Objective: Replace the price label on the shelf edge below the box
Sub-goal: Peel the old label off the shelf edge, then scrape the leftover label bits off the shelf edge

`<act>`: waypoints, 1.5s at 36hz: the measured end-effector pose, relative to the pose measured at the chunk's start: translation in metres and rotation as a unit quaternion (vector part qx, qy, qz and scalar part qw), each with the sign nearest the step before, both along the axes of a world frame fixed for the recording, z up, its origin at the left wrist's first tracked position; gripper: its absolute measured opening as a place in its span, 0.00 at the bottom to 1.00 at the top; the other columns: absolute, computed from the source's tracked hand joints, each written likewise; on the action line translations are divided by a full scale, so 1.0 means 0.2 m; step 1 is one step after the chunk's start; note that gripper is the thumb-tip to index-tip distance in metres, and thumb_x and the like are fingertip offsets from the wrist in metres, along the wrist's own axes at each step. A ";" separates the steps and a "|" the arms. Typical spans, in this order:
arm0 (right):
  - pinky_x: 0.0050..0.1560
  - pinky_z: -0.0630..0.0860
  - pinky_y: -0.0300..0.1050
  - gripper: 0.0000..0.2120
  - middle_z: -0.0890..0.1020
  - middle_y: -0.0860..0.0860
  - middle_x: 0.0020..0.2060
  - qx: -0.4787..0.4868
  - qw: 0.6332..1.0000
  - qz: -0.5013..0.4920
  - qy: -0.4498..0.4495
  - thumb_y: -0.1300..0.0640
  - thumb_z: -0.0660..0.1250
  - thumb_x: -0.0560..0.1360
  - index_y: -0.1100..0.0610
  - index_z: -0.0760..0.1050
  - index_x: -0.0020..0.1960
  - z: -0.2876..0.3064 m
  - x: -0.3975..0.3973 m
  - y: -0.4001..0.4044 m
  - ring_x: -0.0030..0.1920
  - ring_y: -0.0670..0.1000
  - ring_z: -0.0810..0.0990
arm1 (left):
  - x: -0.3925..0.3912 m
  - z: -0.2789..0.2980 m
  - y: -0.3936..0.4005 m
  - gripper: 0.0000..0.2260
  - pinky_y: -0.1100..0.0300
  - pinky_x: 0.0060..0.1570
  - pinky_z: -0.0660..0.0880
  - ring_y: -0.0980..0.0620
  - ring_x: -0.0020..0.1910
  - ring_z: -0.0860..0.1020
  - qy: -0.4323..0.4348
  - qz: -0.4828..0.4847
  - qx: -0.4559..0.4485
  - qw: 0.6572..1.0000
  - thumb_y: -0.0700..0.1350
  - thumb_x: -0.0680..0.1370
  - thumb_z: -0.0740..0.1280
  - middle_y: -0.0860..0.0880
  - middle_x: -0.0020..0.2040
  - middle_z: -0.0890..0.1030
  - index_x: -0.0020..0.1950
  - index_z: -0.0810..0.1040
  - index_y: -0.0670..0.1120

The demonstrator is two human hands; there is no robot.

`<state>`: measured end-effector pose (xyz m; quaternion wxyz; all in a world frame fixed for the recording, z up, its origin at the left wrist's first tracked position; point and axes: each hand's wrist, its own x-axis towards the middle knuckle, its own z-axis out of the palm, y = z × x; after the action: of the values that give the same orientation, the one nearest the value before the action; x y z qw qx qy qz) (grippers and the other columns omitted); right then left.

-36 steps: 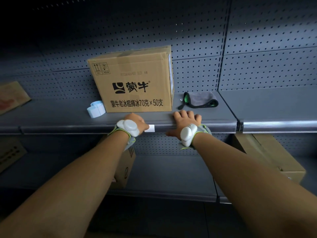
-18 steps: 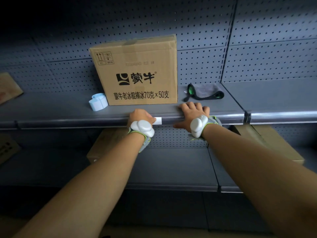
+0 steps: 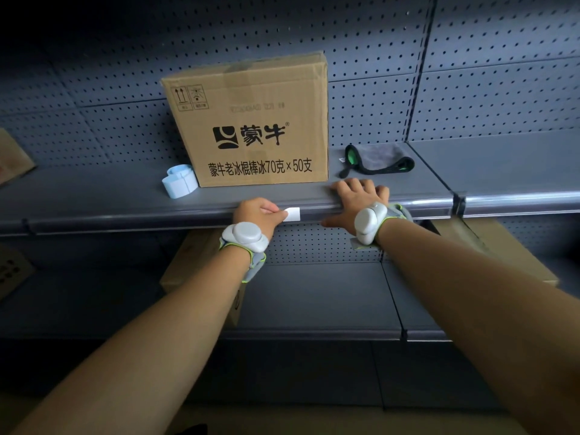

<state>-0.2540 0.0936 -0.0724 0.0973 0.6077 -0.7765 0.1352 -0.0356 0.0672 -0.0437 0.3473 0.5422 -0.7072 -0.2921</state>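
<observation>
Price label [image 3: 292, 214] pinched at left hand's [image 3: 256, 214] fingertips.

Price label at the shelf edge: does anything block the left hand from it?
Nothing visible does. The left hand already pinches the white price label at the shelf edge, below the box.

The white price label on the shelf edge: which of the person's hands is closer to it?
Left. The left hand pinches the white price label at its left end. The right hand rests on the shelf edge further right, apart from the label.
</observation>
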 end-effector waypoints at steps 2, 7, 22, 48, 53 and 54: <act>0.57 0.60 0.54 0.38 0.71 0.47 0.63 0.001 1.000 -0.001 0.001 0.25 0.65 0.59 0.43 0.64 0.63 0.00 0.00 0.00 0.63 0.56 0.67 | -0.01 -0.02 0.01 0.06 0.68 0.35 0.69 0.54 0.37 0.78 -0.013 0.003 -0.001 1.000 0.45 0.71 0.75 0.48 0.41 0.82 0.44 0.82 0.45; 0.60 0.60 0.54 0.36 0.71 0.47 0.64 0.009 1.000 -0.007 0.005 0.28 0.67 0.62 0.44 0.65 0.63 0.02 0.01 0.01 0.64 0.55 0.66 | -0.07 -0.04 0.01 0.06 0.62 0.45 0.75 0.47 0.45 0.82 -0.039 0.028 -0.022 0.999 0.44 0.71 0.74 0.45 0.45 0.85 0.46 0.83 0.43; 0.59 0.60 0.54 0.38 0.71 0.47 0.65 0.007 1.000 -0.007 0.006 0.28 0.67 0.61 0.44 0.65 0.65 0.02 0.02 0.00 0.64 0.55 0.67 | -0.05 -0.05 -0.01 0.02 0.62 0.43 0.70 0.49 0.41 0.78 -0.006 -0.020 0.014 1.000 0.46 0.75 0.70 0.48 0.42 0.82 0.43 0.79 0.49; 0.57 0.60 0.56 0.36 0.71 0.49 0.62 0.057 0.998 -0.015 0.022 0.26 0.64 0.62 0.44 0.64 0.63 0.07 0.03 0.04 0.61 0.57 0.67 | 0.19 -0.03 0.20 0.06 0.53 0.49 0.77 0.49 0.40 0.79 0.025 -0.134 0.047 0.990 0.45 0.69 0.76 0.47 0.40 0.82 0.41 0.80 0.48; 0.70 0.53 0.62 0.37 0.66 0.55 0.69 0.070 0.993 -0.081 0.039 0.33 0.69 0.64 0.48 0.65 0.67 0.13 0.15 0.10 0.73 0.59 0.57 | 0.24 -0.03 0.21 0.05 0.47 0.49 0.79 0.50 0.38 0.79 0.031 -0.158 0.073 0.984 0.42 0.68 0.75 0.48 0.36 0.82 0.41 0.80 0.48; 0.71 0.52 0.61 0.37 0.66 0.55 0.70 0.027 0.996 -0.065 0.054 0.36 0.71 0.65 0.49 0.65 0.68 0.14 0.19 0.14 0.73 0.59 0.57 | 0.25 -0.02 0.21 0.05 0.47 0.49 0.79 0.49 0.38 0.80 0.035 -0.160 0.078 0.983 0.42 0.68 0.74 0.48 0.36 0.82 0.42 0.81 0.47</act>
<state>-0.2163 0.1206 -0.0435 0.1311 0.5650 -0.8112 0.0744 0.0153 0.1094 -0.0479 0.2775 0.4367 -0.7474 -0.4167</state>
